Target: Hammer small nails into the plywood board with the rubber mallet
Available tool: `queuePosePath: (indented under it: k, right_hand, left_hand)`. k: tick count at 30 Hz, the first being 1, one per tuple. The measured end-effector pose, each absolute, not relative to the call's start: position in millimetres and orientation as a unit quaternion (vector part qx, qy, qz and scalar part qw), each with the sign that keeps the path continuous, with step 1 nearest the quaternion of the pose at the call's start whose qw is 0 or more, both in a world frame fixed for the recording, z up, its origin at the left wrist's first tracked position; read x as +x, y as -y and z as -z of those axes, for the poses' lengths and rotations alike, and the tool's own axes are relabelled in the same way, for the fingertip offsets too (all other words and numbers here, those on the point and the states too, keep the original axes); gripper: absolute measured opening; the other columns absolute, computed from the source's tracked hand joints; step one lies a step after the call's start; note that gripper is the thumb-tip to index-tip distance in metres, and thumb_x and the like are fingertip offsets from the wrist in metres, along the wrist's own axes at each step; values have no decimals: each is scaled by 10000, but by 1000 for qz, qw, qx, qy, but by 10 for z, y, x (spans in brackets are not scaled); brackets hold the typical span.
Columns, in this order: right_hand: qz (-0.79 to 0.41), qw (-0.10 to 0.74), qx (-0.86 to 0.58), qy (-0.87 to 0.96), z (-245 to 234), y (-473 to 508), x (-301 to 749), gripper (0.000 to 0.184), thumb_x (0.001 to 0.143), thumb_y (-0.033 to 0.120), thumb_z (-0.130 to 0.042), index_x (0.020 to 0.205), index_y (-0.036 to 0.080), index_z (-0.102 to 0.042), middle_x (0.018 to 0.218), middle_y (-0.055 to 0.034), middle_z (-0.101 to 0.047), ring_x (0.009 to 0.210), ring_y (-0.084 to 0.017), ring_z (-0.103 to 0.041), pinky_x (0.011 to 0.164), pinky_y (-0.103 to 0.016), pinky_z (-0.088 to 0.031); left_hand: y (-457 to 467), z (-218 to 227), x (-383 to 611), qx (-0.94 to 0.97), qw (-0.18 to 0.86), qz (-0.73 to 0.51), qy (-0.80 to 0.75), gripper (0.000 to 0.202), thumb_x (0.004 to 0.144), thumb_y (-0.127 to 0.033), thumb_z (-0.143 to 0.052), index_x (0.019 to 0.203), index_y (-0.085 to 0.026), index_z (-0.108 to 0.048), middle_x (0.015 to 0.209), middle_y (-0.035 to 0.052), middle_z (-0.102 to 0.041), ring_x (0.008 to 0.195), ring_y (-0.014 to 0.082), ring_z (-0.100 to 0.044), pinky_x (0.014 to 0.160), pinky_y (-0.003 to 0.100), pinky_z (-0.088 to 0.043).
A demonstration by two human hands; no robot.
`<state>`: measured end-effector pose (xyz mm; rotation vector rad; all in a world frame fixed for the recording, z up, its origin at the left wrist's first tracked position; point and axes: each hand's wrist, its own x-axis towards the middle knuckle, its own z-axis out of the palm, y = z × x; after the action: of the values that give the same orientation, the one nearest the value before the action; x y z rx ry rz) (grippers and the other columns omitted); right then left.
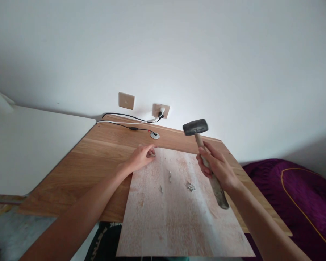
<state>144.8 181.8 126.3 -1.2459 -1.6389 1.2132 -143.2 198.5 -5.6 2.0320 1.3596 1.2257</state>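
My right hand (218, 166) is wrapped round the wooden handle of a hammer (196, 127) with a black head, raised above a pale wooden board (176, 214). My left hand (141, 156) rests at the board's far left corner, its fingertips pinched together on a small nail (153, 154) that stands on the board. Two loose nails (170, 176) lie on the board's middle, and a small heap of nails (191, 186) lies near my right hand.
The board lies on a wooden desk (97, 159) against a white wall. Black and white cables (125, 121) run from a wall socket (161, 110) across the desk's back edge. A purple bed cover (299, 195) is at the right.
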Motion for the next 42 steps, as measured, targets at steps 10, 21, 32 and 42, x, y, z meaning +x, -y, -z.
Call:
queuePosePath:
  k: [10,21,32,42]
  right_hand:
    - [-241,152,-471,835,-911,-1598,1057,523,1028,451,-417,1434,178,-601,804,-51,-723,706,-216,-675,658,-300,-498]
    - [-217,156,-544,795,-870,-1623,1525,598,1003,528,-441,1457,171,-596,663,-2,-655,596,-197,-639,594,-287,-477]
    - [-188,169,-594,764,-448,-1681,1991,571,1008,464,-387,1458,160,-566,1245,-179,-761,1188,-339,-714,985,-444,-538]
    - [-175,179,-573,780,-333,-1679,2044,541,1056,450,-380,1477,153,-546,1312,-185,-744,1225,-341,-709,1015,-450,-533]
  left_hand:
    - [-1956,0,-1442,708,239,-433,-504,616,821,-94,-751,1409,-181,-588,879,18,-790,811,195,-751,783,308,-569]
    - [-1959,42,-1442,735,204,-409,-502,595,844,-116,-737,1409,-222,-583,938,16,-762,887,205,-733,890,359,-567]
    - [-1584,-366,-1015,920,34,-238,-308,294,930,-17,-598,1116,-214,-715,1177,52,-738,1144,239,-635,1015,393,-487]
    - [-1364,-544,-797,959,-135,-163,-187,239,950,-48,-634,774,-198,-691,891,58,-727,929,228,-644,782,368,-471]
